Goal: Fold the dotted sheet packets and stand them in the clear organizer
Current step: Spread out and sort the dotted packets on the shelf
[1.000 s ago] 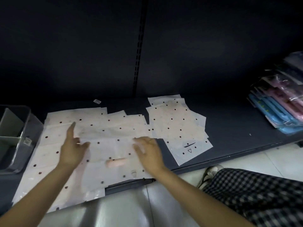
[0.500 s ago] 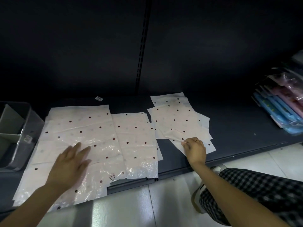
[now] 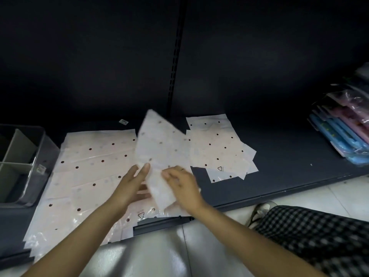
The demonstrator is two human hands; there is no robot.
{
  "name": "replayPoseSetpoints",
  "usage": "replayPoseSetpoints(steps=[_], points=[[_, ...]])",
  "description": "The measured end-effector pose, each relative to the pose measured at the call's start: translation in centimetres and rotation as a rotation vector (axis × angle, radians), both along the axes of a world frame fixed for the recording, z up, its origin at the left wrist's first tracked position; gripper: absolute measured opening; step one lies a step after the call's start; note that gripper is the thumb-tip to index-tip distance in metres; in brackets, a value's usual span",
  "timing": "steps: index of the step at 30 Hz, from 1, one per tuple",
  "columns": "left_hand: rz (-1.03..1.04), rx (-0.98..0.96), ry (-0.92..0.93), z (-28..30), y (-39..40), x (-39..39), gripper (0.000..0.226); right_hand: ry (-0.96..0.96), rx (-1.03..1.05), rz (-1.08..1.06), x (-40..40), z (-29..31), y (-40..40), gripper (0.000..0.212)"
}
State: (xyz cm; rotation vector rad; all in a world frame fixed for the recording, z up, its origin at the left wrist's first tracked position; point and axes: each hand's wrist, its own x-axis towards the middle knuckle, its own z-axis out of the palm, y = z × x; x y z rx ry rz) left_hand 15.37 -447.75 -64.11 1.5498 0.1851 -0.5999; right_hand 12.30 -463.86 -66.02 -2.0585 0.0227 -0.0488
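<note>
Dark shelf point(image 3: 279, 156) against black back panel, pale tiled floor point(image 3: 299, 198) along front edge. Clear organizer point(image 3: 24, 166) with grey dividers at left edge of shelf. Large spread of dotted sheet packets point(image 3: 89, 172) flat beside organizer, overhanging front edge. Smaller pile of dotted packets point(image 3: 217, 144) toward middle of shelf, well apart from organizer. One dotted packet point(image 3: 161, 148), blurred, raised and tilted over the gap between both groups. Right hand point(image 3: 182, 185) grasping lower end of raised packet, fingers curled. Left hand point(image 3: 131, 184) released, fingers straight, touching packet's left edge. Stack of blue and pink packaged goods point(image 3: 343, 132) at right edge. Checked fabric point(image 3: 319, 236) lower right.
</note>
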Motion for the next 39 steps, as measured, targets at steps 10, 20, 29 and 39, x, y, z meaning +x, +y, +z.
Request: replayPoseSetpoints(steps=[10, 20, 29, 39], points=[[0.325, 0.732, -0.251, -4.7, 12.2, 3.9, 0.08, 0.186, -0.429, -0.404, 2.7, -3.3, -12.7, 0.037], [-0.224, 1.104, -0.731, -5.2, 9.2, 0.7, 0.061, 0.237, -0.685, -0.516, 1.5, -5.8, -20.5, 0.022], [-0.859, 1.194, -0.988, -5.2, 4.0, -1.7, 0.061, -0.09, -0.57, -0.414, 3.2, -1.8, -10.8, 0.019], [-0.853, 1.125, -1.006, -4.3, 4.2, 0.1, 0.08, 0.172, -0.487, 0.047, 2.5, -2.5, 2.6, 0.038]])
